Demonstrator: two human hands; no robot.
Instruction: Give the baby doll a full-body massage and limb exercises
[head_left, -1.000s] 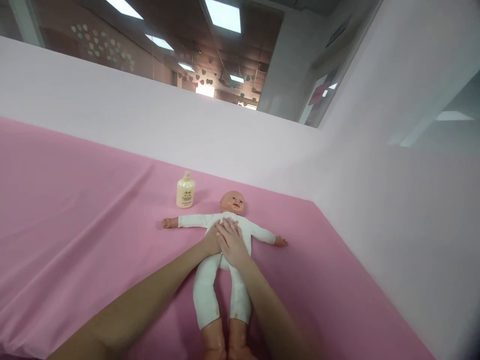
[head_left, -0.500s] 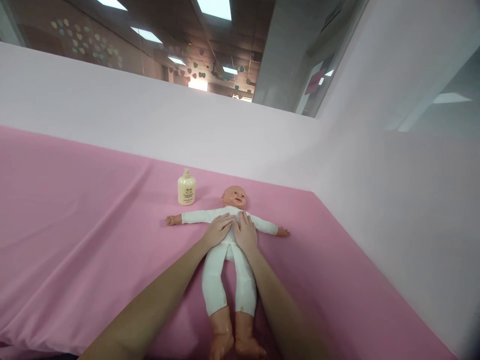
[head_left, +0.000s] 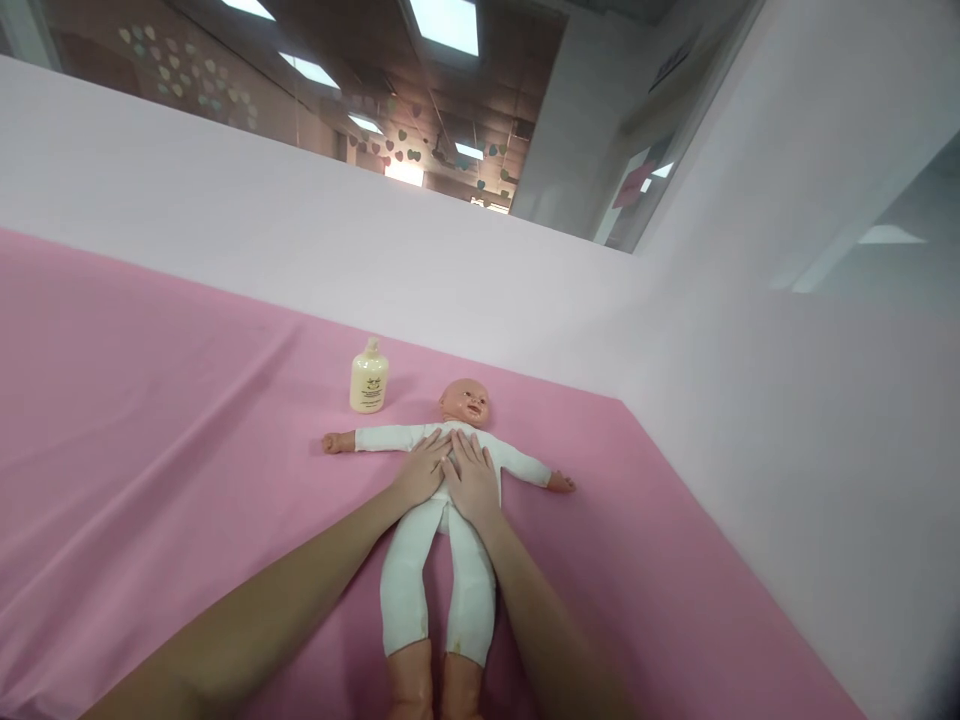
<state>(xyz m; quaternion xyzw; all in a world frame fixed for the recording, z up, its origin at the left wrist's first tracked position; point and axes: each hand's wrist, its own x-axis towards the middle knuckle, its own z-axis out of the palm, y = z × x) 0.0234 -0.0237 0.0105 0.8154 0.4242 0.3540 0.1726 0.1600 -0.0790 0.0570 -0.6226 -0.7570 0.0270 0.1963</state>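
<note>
A baby doll [head_left: 405, 585] with a white cloth body lies on its back, arms stretched out to both sides and head toward the wall. My left hand [head_left: 421, 472] rests flat on the left side of its chest, fingers extended. Beside it, my right hand [head_left: 474, 480] lies flat on the chest too, fingers slightly spread and pointing toward the doll's head. The two hands are close together at the fingertips and thumb. The doll's feet are cut off by the lower picture edge. A cream-coloured bottle [head_left: 369, 378] with dark print stands upright above the doll's left-hand outstretched arm.
A pink sheet [head_left: 187, 420] with some creases covers the surface under the doll. A white wall [head_left: 315, 260] borders the far edge, with a window [head_left: 360, 90] above it. Another pale wall [head_left: 787, 420] rises on the right.
The view has tilted and shifted slightly, so the doll sits a little lower and further left. Both hands remain flat on its chest, having slid slightly toward the head.
</note>
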